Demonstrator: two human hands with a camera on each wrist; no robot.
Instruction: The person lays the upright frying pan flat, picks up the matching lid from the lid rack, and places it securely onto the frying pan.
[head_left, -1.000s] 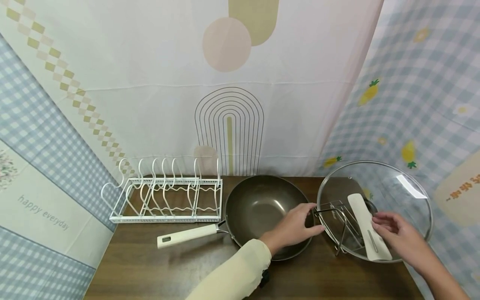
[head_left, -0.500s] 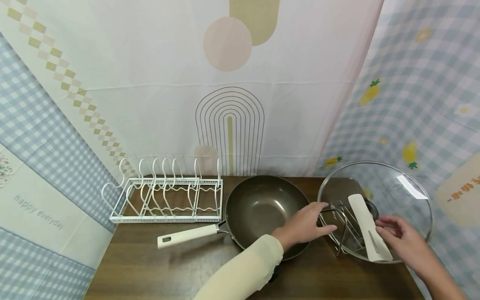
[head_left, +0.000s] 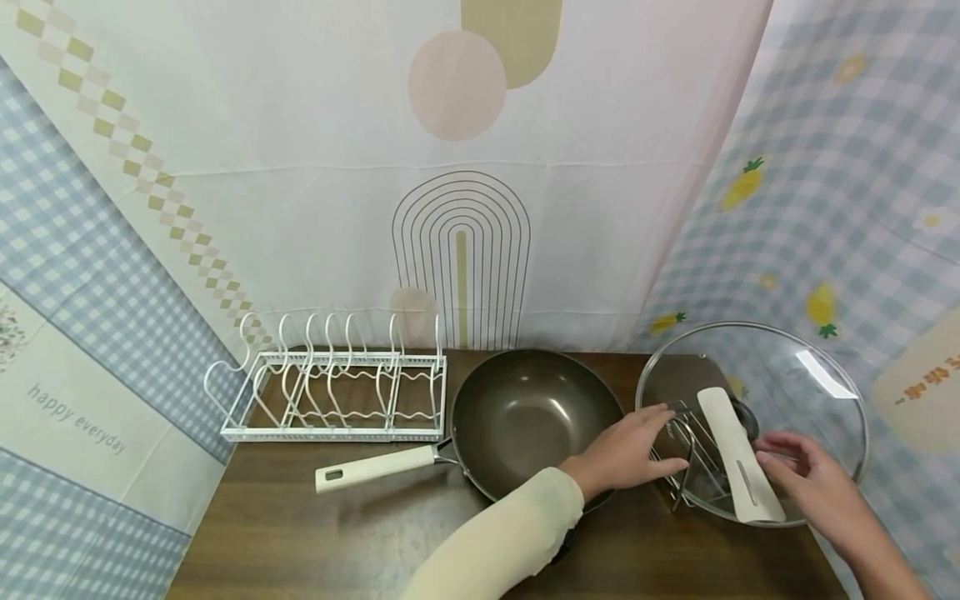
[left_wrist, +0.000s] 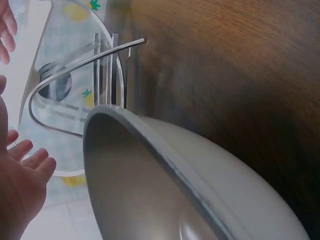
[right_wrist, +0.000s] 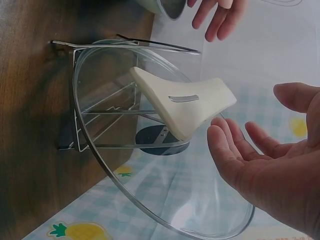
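A large clear glass lid (head_left: 750, 337) with a metal rim leans in a wire lid stand (right_wrist: 76, 100) on the right. Its long cream handle (head_left: 731, 450) faces my hands. My right hand (head_left: 813, 487) is beside the handle, fingers loosely bent and holding nothing; in the right wrist view, the fingertips (right_wrist: 217, 131) are close to its edge. My left hand (head_left: 622, 450) reaches over the right rim of a dark wok (head_left: 525, 425), thumb and fingers spread near the stand's front wire loop (left_wrist: 75, 65). Nothing is in its grasp.
A white wire rack (head_left: 337, 433) with upright dividers stands at the back left of the brown wooden table (head_left: 300, 542). The wok's cream handle (head_left: 375, 468) points left in front of the rack. Printed cloths hang behind and at both sides.
My left hand has moved right, from above the wok's right side toward the stand and lid. My right hand has shifted slightly right beside the lid handle. The cookware has stayed put.
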